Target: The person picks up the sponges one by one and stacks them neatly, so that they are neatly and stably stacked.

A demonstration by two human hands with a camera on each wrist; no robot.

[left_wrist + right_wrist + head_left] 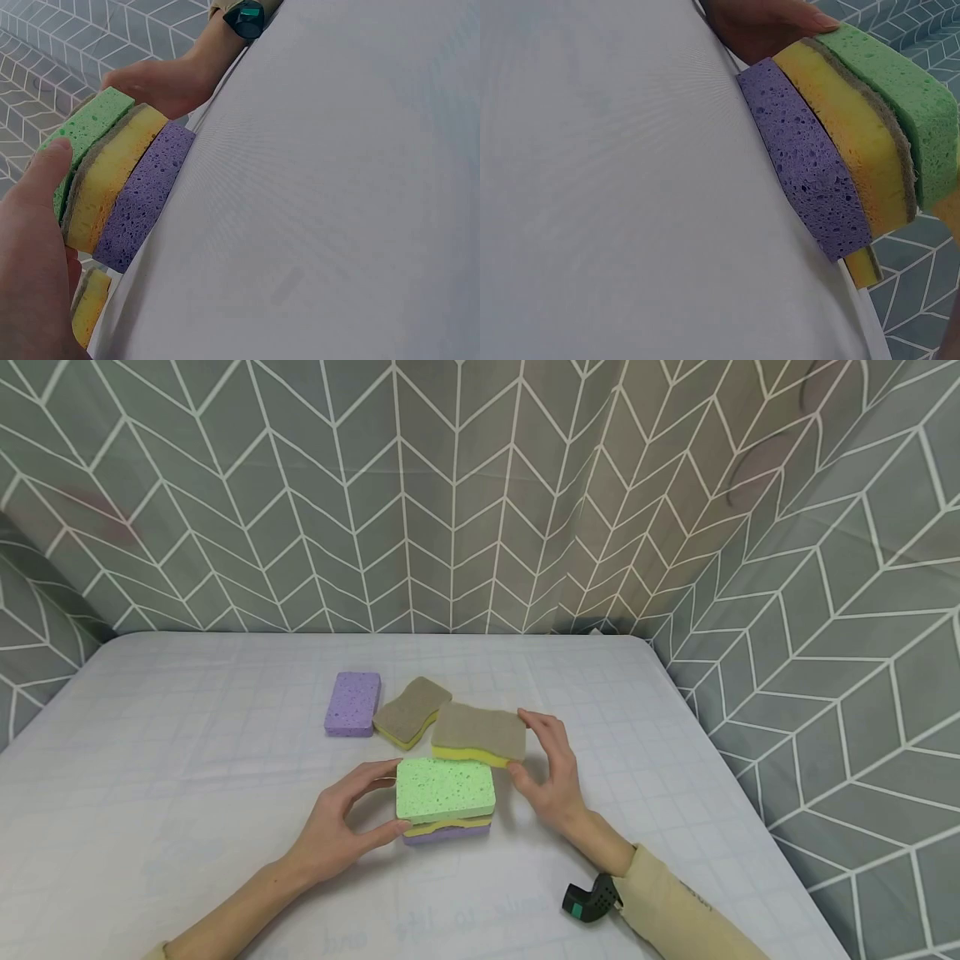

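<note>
A stack of three sponges stands on the table: a purple sponge (802,161) at the bottom, a yellow sponge with a grey scouring side (112,184) in the middle, a green sponge (446,789) on top. My left hand (341,818) holds the green sponge at its left end, thumb at the near corner and fingers at the far one. My right hand (551,772) pinches another grey-and-yellow sponge (480,731) by its right end, grey side up, just behind the stack. In the head view its near edge meets the green sponge's far edge.
Behind the stack to the left, one more grey-and-yellow sponge (412,712) lies beside a purple sponge (352,704). A white cloth covers the table (187,760). Patterned curtains (420,493) hang behind it and at the sides. A black device (591,900) sits at the right wrist.
</note>
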